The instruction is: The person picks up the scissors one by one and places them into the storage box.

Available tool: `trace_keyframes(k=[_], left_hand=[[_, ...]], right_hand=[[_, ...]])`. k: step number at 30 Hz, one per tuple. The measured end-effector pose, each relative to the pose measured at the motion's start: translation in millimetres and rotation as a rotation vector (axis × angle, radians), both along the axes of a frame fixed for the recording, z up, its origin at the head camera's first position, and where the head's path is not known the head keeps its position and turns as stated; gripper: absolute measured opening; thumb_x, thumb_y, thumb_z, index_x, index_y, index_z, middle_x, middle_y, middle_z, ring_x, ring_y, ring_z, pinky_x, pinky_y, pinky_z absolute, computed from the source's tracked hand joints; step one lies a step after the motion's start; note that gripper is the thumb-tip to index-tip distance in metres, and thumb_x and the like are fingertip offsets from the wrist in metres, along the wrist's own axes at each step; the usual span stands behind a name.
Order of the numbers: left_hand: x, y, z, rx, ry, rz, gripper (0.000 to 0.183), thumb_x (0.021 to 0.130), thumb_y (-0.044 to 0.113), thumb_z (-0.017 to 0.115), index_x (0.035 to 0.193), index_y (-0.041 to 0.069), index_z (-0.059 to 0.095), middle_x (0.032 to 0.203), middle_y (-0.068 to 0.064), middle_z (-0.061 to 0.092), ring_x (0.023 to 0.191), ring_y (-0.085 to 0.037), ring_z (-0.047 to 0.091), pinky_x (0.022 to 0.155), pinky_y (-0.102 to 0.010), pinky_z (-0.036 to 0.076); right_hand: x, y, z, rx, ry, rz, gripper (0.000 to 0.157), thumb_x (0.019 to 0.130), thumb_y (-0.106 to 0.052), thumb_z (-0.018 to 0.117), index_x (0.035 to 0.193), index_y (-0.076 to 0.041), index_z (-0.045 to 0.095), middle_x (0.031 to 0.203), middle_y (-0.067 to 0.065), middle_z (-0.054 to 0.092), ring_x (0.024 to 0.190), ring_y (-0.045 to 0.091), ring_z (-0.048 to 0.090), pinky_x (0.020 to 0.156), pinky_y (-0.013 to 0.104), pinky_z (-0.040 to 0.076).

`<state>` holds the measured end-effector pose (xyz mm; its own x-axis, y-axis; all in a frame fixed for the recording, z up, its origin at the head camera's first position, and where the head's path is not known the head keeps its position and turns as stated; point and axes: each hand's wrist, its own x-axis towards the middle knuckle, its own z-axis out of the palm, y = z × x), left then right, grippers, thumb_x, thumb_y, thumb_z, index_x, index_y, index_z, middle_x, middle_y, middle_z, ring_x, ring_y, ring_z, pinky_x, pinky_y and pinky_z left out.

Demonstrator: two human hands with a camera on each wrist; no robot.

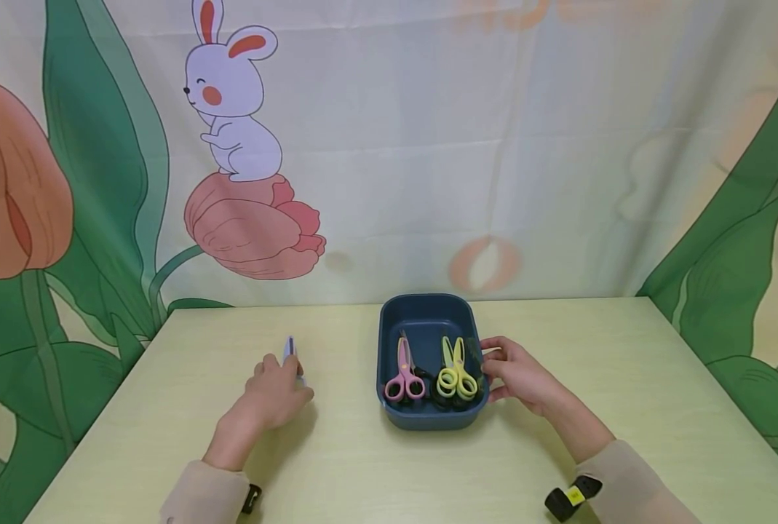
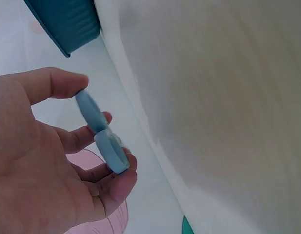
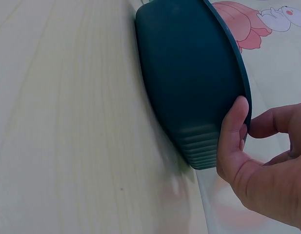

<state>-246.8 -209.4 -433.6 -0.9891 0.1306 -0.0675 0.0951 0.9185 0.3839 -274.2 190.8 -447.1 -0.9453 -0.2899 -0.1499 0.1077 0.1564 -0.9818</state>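
My left hand [image 1: 274, 397] holds light blue scissors [image 1: 290, 349] over the left half of the table. In the left wrist view the thumb and fingers pinch their ring handles [image 2: 111, 150], seen nearly edge-on. A dark blue plastic bin [image 1: 428, 421] stands right of the middle. My right hand [image 1: 520, 375] grips its right side, with the thumb [image 3: 233, 129] on the outer wall and fingers at the rim. Inside the bin, pink scissors [image 1: 405, 371] lie at the left and yellow-green scissors [image 1: 457, 375] at the right, handles toward me. Darker handles show partly hidden beneath them.
The pale wooden table [image 1: 356, 473] ends at a printed curtain [image 1: 389, 182] just behind the bin. Both forearms have beige sleeves [image 1: 208, 495], and a black strap with a yellow mark [image 1: 573, 496] is at the right wrist.
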Motion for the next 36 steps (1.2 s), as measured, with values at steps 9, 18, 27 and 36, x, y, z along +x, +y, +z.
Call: trace_keyframes(k=[9,18,27,36], left_hand=[[4.5,16,9.1,0.009,0.073,-0.042,0.038,0.095,0.02,0.06,0.122,-0.005,0.052,0.108,-0.022,0.044,0.097,-0.037,0.043,0.077,-0.047,0.041],[7.5,42,18.7,-0.012,0.173,-0.086,0.033,0.091,0.02,0.062,0.117,0.0,0.054,0.102,-0.017,0.044,0.092,-0.036,0.043,0.074,-0.046,0.04],[6.5,68,22.5,0.0,0.25,-0.122,0.031,0.089,0.02,0.062,0.113,0.001,0.055,0.1,-0.015,0.044,0.092,-0.036,0.045,0.074,-0.046,0.042],[5.0,88,24.2,0.009,0.255,-0.161,0.032,0.092,0.02,0.061,0.115,-0.001,0.053,0.1,-0.016,0.042,0.091,-0.033,0.043,0.074,-0.043,0.041]], right_hand=[[-0.5,1,-0.3,0.0,-0.004,-0.002,0.049,0.1,-0.002,0.046,0.146,0.01,0.031,0.118,0.027,0.051,0.082,0.022,0.057,0.061,0.033,0.058],[-0.1,0,-0.5,-0.003,-0.001,-0.001,0.049,0.1,-0.001,0.047,0.145,0.01,0.031,0.119,0.028,0.051,0.082,0.022,0.057,0.062,0.033,0.058],[-0.3,-1,-1.5,-0.003,-0.01,-0.004,0.048,0.1,-0.001,0.046,0.145,0.01,0.032,0.121,0.029,0.051,0.082,0.023,0.057,0.062,0.033,0.059],[-0.4,0,-0.6,-0.01,-0.005,0.0,0.049,0.1,-0.001,0.046,0.145,0.01,0.031,0.122,0.03,0.05,0.082,0.022,0.057,0.061,0.032,0.058]])
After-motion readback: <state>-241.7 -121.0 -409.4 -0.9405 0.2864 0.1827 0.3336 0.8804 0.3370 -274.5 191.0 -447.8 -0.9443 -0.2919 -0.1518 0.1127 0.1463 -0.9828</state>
